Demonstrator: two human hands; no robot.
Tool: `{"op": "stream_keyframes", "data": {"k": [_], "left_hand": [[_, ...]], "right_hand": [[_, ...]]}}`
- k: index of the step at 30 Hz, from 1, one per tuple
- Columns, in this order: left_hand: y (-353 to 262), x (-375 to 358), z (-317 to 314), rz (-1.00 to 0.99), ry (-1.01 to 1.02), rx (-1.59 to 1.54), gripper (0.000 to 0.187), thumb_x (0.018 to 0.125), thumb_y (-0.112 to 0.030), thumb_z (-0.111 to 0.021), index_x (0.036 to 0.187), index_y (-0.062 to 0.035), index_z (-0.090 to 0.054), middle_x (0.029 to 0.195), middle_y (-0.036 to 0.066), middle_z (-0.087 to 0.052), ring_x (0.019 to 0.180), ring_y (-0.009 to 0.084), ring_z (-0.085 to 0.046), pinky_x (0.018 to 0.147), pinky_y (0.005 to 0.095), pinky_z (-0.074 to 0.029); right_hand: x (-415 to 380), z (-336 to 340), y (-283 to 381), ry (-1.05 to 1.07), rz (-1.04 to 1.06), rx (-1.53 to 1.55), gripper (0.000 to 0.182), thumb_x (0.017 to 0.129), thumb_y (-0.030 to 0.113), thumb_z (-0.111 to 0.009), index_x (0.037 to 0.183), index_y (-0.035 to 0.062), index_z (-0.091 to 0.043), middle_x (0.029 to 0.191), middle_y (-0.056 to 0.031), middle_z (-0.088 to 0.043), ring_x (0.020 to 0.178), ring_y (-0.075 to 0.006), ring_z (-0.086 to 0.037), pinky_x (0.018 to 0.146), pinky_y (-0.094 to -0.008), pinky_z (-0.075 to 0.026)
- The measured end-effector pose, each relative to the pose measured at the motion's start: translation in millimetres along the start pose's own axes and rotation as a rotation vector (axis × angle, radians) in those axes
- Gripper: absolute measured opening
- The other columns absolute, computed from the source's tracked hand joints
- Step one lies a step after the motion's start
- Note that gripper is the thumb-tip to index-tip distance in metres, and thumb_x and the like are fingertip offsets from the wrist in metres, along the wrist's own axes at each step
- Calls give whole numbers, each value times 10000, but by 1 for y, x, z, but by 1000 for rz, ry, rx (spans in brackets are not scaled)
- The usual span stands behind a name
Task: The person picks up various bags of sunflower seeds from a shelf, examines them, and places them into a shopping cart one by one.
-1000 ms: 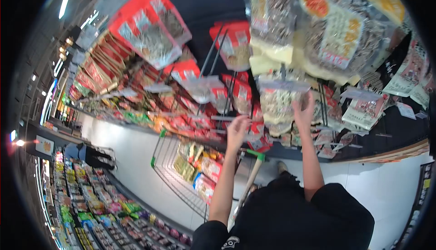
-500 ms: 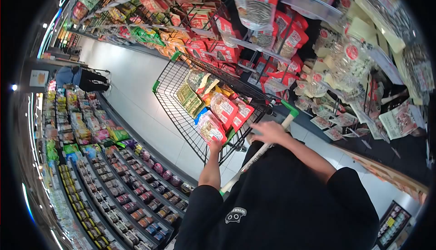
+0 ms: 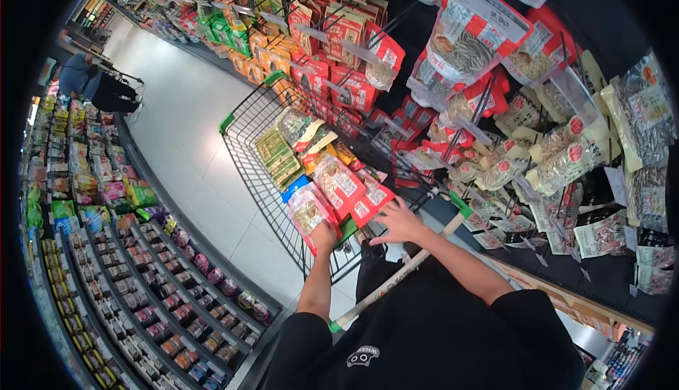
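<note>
My left hand (image 3: 323, 236) grips the near edge of a red-and-white food bag (image 3: 309, 211) with a clear window, at the near left of the wire shopping cart (image 3: 244, 151). My right hand (image 3: 397, 221) has its fingers spread, fingertips right at a red packet (image 3: 370, 204) on the cart's near right side. Between the hands lies another red-and-white bag (image 3: 341, 186). Farther into the cart are green-and-gold packs (image 3: 277, 156), a clear bag with a cream label (image 3: 298, 129) and a blue packet (image 3: 294, 187). The cart's handle (image 3: 407, 268) crosses below my forearms.
Shelving on the right holds hanging bags of dried fish (image 3: 467, 39) and red packets (image 3: 346, 36), close to the cart's side. On the left, a curved shelf (image 3: 152, 287) carries rows of small packages. A person (image 3: 95, 85) with a cart stands far up the tiled aisle (image 3: 173, 132).
My right hand has come closer to the red packet, its fingers now at the packet's edge. My left hand keeps hold of its bag. The view has turned a little toward the right shelf.
</note>
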State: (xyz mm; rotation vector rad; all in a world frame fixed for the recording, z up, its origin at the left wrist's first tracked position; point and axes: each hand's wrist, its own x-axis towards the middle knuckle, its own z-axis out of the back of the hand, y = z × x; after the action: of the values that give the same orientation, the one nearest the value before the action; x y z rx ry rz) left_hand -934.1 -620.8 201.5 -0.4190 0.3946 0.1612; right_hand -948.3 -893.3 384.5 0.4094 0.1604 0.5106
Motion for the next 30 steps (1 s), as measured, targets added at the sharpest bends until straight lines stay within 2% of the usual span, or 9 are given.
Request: {"op": "stream_keyframes", "data": {"k": [1,4,6,13,18,20,24,26,30], "left_hand": [[0,8,0,-22,-25,-21,260,843,-278,-537,833,-30,-615,776,219,-643,727,386,-636,669,480,-498],[3,41,-6,-80,-87,-71,258,844,-259,-534,796,-30,-643,722,214,-636,666,376,-633,629,467,-501],[5,74,-8,-183,-58,-172,263,840,-252,-543,753,-29,-649,682,198,-632,632,362,-631,598,464,-496],[-8,190,-2,30,-216,-395,300,837,-276,-571,884,14,-632,762,222,-642,715,365,-637,624,450,-485],[7,286,-24,292,-296,-592,462,843,-404,-585,1008,27,-587,921,218,-648,852,354,-637,759,419,-492],[11,316,-33,521,-153,-975,530,849,-518,-549,1038,-24,-576,825,113,-625,656,234,-623,553,371,-510],[10,340,-39,483,-67,-1296,487,861,-521,-557,911,-38,-578,742,57,-584,554,168,-570,474,333,-498],[50,390,-107,349,-117,-1470,416,885,-481,-551,850,-68,-574,712,59,-567,519,151,-547,430,320,-476],[14,371,-71,512,-3,-1538,366,906,-442,-542,770,-110,-612,600,20,-545,385,145,-491,357,261,-425]], "right_hand": [[11,-7,-4,202,-57,21,717,736,715,-512,1056,89,-653,1129,-124,-590,1136,-294,-486,995,-444,-323],[30,-14,-3,491,-112,128,687,800,676,-464,1080,70,-628,1064,-128,-615,1071,-306,-536,923,-432,-404],[35,7,4,462,-118,166,669,819,662,-450,1052,59,-625,992,-140,-630,994,-321,-573,826,-428,-468],[42,9,3,513,-185,111,646,824,651,-458,904,32,-625,842,-135,-613,876,-322,-603,764,-432,-482],[49,13,6,572,-241,133,671,838,634,-452,1017,7,-606,979,-175,-618,966,-338,-583,843,-435,-447],[50,13,5,607,-271,151,665,838,631,-457,1021,9,-598,978,-172,-617,980,-335,-576,850,-435,-443],[48,12,4,546,-283,143,663,833,635,-465,1033,13,-583,961,-167,-625,946,-332,-587,795,-425,-474],[40,0,1,323,-218,91,560,808,602,-534,849,45,-584,782,-119,-602,808,-301,-615,649,-392,-506],[41,4,2,282,-244,95,558,798,597,-557,840,41,-574,765,-99,-578,791,-293,-612,646,-392,-510]]}}
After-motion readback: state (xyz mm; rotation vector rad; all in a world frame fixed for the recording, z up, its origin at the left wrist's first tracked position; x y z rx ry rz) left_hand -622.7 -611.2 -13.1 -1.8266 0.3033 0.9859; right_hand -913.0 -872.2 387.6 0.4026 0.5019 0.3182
